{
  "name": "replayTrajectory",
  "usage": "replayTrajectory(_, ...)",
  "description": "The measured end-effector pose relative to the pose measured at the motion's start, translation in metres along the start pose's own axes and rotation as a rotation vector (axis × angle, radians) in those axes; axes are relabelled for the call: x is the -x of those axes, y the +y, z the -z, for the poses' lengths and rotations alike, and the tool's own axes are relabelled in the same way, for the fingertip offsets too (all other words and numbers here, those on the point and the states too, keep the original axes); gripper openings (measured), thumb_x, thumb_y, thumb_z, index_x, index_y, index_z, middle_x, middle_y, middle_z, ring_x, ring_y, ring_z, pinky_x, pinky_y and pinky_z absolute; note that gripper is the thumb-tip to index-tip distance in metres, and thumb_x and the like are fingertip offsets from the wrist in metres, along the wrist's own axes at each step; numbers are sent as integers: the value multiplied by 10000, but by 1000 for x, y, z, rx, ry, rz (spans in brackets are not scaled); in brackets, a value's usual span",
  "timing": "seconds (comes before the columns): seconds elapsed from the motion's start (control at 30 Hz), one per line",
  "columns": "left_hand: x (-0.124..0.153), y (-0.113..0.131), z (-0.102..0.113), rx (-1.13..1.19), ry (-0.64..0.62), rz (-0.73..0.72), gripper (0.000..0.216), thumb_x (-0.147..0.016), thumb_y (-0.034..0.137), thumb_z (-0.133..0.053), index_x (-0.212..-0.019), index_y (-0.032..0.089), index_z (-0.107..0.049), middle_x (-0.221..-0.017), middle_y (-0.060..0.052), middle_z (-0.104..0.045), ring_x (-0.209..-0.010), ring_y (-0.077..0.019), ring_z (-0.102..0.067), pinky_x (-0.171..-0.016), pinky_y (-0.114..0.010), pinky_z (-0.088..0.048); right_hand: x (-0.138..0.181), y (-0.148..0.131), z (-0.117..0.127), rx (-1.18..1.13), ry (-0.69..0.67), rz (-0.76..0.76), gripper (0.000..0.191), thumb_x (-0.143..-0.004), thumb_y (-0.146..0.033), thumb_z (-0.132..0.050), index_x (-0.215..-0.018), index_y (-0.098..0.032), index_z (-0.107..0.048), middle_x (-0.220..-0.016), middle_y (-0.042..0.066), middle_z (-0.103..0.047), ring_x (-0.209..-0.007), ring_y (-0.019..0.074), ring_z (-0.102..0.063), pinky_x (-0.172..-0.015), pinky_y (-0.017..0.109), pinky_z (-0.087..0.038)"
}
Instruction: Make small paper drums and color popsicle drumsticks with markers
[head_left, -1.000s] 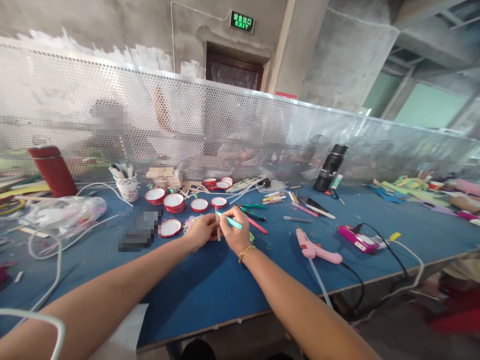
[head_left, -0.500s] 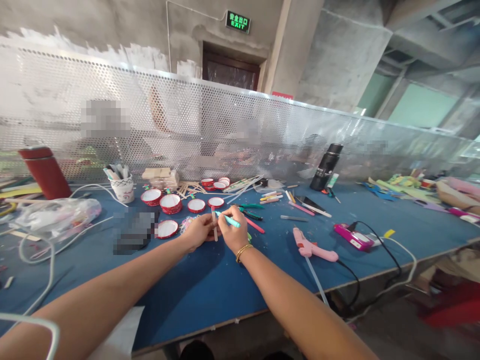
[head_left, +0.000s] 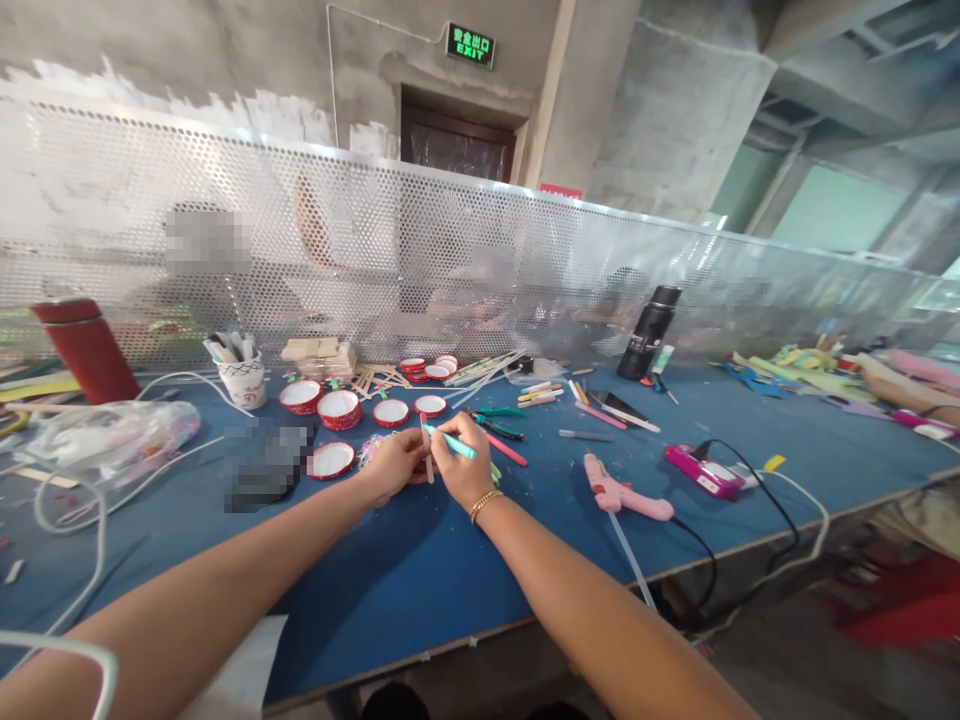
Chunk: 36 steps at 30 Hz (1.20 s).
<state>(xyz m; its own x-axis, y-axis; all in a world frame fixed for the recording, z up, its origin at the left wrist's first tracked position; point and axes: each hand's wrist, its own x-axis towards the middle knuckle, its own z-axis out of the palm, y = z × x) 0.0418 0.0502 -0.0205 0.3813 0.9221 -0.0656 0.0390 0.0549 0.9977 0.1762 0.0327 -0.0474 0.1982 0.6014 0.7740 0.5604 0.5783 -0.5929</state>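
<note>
My left hand (head_left: 391,464) pinches a thin wooden stick (head_left: 426,450) and keeps it nearly upright over the blue table (head_left: 420,570). My right hand (head_left: 463,470), with a gold bracelet on its wrist, grips a teal pen (head_left: 452,443) whose tip meets the stick. Both hands are closed and touch each other. Several red-rimmed round lids (head_left: 339,407) lie just behind them.
A pink glue gun (head_left: 619,494) with its cord lies to the right, near a magenta device (head_left: 703,472). Pliers (head_left: 496,424), pens and sticks lie behind. A black bottle (head_left: 646,332), a red flask (head_left: 84,345), a pen cup (head_left: 241,377), a plastic bag (head_left: 112,432) and a perforated screen (head_left: 525,270) stand around.
The view has shifted slightly. Both hands stay together on the stick and the pen, almost unmoved.
</note>
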Motion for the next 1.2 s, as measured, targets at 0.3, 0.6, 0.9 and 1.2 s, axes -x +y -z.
replayTrajectory(0.3,-2,-4,1,10,4,-13,262,-716,316,-823,-756,192,-595,-680,25,-697,-561,-128,-650,-577,-251,-544,-1,1,-1,4,-10,-2,103,-868,-284,-578,-784,-232,-548,-727,11,-642,-723,192,-599,-718,312,-452)
replayTrajectory(0.6,-5,-6,3,14,-5,4,343,-686,371,-873,-893,190,-668,-801,-24,-761,-705,-188,-739,-601,-256,-555,-3,7,0,21,45,-58,115,-845,-273,-567,-747,-236,-521,-696,-7,-618,-672,179,-583,-690,301,-442)
replayTrajectory(0.9,-2,-2,1,44,4,-3,345,-674,355,-889,-875,171,-677,-756,-14,-737,-618,-149,-703,-579,-250,-557,-1,2,0,21,11,-17,105,-867,-273,-584,-777,-231,-549,-726,11,-635,-717,192,-599,-705,308,-461)
replayTrajectory(1.2,-2,-3,1,30,-6,-14,309,-694,341,-867,-807,167,-638,-700,7,-707,-559,-119,-656,-569,-243,-554,-1,1,-1,3,-16,-12,103,-870,-289,-575,-788,-231,-551,-735,12,-641,-732,189,-606,-722,305,-469)
